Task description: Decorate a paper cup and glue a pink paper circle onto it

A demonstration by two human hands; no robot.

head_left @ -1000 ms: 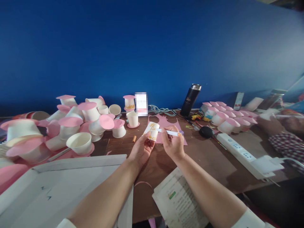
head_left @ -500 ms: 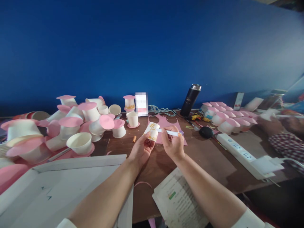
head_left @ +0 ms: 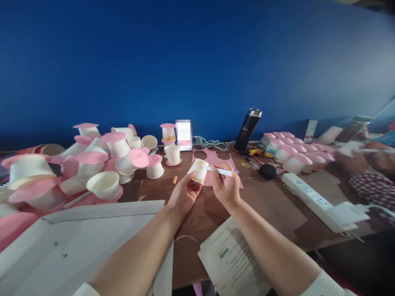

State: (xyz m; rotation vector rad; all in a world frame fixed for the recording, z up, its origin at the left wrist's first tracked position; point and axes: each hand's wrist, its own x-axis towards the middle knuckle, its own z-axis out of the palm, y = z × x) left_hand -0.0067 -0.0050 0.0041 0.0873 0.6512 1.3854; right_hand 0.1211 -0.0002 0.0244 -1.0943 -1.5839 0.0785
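Note:
A small white paper cup (head_left: 198, 169) with orange-yellow drawing on its side is tilted in my left hand (head_left: 187, 191), thumb across its near side. My right hand (head_left: 226, 187) grips a white marker (head_left: 222, 171), whose tip meets or nearly meets the cup's drawn face. An orange marker cap (head_left: 175, 180) lies on the table left of the cup. Behind the hands is a cut pink paper sheet (head_left: 210, 155). Another white cup (head_left: 173, 155) stands on a pink disc, beside a stacked cup with orange drawing (head_left: 168, 133).
Many white cups with pink discs (head_left: 92, 160) crowd the left. A white box lid (head_left: 92, 242) and printed papers (head_left: 231, 259) lie near me. To the right are a black thermos (head_left: 247, 130), a power strip (head_left: 311, 201), pink-topped cups (head_left: 296, 154) and another person's checked sleeve (head_left: 372, 189).
The marker tip has shifted slightly on the cup, and the drawn orange lines look a little fuller. Both hands keep nearly the same place.

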